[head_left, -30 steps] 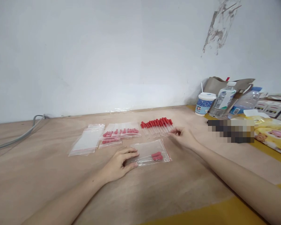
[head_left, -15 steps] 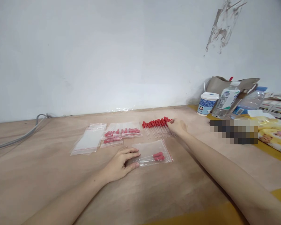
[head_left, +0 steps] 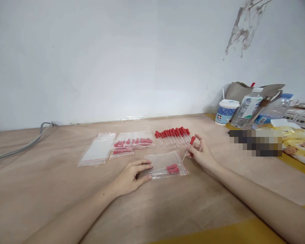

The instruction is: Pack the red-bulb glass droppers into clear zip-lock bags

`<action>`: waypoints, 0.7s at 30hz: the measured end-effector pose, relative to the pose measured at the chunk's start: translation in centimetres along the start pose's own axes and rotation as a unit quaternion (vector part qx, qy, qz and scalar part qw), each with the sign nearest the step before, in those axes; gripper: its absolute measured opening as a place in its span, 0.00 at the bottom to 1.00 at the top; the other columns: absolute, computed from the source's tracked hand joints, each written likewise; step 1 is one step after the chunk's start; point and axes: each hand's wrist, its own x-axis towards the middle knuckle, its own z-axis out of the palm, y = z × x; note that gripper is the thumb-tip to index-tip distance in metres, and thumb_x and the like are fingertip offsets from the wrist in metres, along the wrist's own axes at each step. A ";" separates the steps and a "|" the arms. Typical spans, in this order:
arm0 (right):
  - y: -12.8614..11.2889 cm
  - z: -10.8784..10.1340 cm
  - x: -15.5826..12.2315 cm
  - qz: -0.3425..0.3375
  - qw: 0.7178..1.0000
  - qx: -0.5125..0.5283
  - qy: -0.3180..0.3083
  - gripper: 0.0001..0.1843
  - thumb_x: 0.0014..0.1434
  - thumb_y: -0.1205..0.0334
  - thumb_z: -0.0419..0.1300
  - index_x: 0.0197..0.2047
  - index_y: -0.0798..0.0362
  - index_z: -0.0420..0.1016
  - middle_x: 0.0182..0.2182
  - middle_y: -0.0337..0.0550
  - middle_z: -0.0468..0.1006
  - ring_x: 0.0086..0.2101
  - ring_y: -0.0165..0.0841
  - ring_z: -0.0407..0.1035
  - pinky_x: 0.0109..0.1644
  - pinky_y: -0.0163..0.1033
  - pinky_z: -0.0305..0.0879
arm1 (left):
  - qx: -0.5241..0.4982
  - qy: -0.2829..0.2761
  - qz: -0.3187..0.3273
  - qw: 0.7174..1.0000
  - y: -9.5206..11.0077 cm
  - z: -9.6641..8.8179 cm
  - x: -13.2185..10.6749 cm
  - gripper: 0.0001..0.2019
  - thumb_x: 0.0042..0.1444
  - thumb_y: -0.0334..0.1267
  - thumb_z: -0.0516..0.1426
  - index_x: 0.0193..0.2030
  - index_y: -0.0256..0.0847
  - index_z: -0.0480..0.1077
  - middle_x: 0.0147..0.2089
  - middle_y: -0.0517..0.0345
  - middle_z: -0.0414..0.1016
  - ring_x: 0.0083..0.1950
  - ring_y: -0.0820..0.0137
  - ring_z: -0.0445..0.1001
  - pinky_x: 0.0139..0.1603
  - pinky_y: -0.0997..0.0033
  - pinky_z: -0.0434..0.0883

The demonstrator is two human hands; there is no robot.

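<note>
My right hand (head_left: 202,154) pinches one red-bulbed glass dropper (head_left: 189,146), its tip pointing down toward a clear zip bag (head_left: 160,161). That bag lies on the wooden table (head_left: 167,203) and holds a few droppers with red bulbs. My left hand (head_left: 132,176) rests on the bag's left end, fingers curled on its edge. A row of several loose droppers (head_left: 172,135) lies just beyond the bag.
Filled zip bags (head_left: 132,144) and a stack of empty bags (head_left: 98,151) lie to the left. A paper cup (head_left: 225,112), two water bottles (head_left: 246,107), a brown bag and yellow packets (head_left: 298,144) crowd the right. A grey cable (head_left: 22,145) runs along the left.
My right hand reached to the right end of the dropper row, took one dropper and drew back toward the bag. My left hand stayed on the bag.
</note>
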 end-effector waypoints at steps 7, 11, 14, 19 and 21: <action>0.2 1.0 -0.9 0.060 0.994 0.057 -0.078 0.22 0.52 0.55 0.55 0.49 0.48 0.54 0.28 0.38 0.70 0.26 0.30 0.70 0.34 0.40 0.69 | 0.014 0.008 0.000 1.000 0.0 -0.1 -0.1 0.20 0.57 0.47 0.53 0.55 0.47 0.63 0.56 0.56 0.66 0.57 0.62 0.63 0.56 0.58 0.61; 0.1 -0.6 -0.7 0.033 0.986 -0.029 -0.160 0.16 0.48 0.53 0.59 0.38 0.52 0.64 0.29 0.39 0.71 0.26 0.27 0.68 0.31 0.36 0.66 | 0.014 0.015 -0.002 1.000 0.0 -0.1 -0.1 0.20 0.57 0.47 0.53 0.56 0.47 0.62 0.56 0.56 0.66 0.57 0.61 0.63 0.56 0.57 0.61; -0.4 -1.9 -0.5 0.000 0.962 -0.114 -0.249 0.14 0.48 0.52 0.59 0.34 0.54 0.69 0.26 0.38 0.71 0.26 0.27 0.65 0.31 0.34 0.63 | 0.009 0.014 -0.001 1.000 0.0 0.0 -0.1 0.20 0.57 0.47 0.53 0.55 0.47 0.63 0.55 0.57 0.67 0.57 0.61 0.63 0.57 0.57 0.60; -0.6 -1.7 -0.9 -0.090 0.929 -0.235 -0.270 0.12 0.49 0.55 0.59 0.35 0.53 0.74 0.28 0.40 0.71 0.29 0.30 0.64 0.33 0.37 0.62 | 0.008 0.011 -0.002 1.000 0.1 -0.1 -0.1 0.20 0.57 0.46 0.54 0.55 0.46 0.63 0.55 0.57 0.67 0.57 0.62 0.63 0.56 0.58 0.61; -0.6 -1.2 -1.0 -0.148 0.920 -0.244 -0.267 0.11 0.51 0.56 0.58 0.35 0.52 0.76 0.35 0.44 0.72 0.36 0.33 0.65 0.42 0.41 0.62 | 0.008 0.012 -0.003 1.000 0.2 -0.1 -0.1 0.20 0.57 0.46 0.54 0.55 0.47 0.63 0.55 0.57 0.67 0.57 0.62 0.63 0.56 0.58 0.61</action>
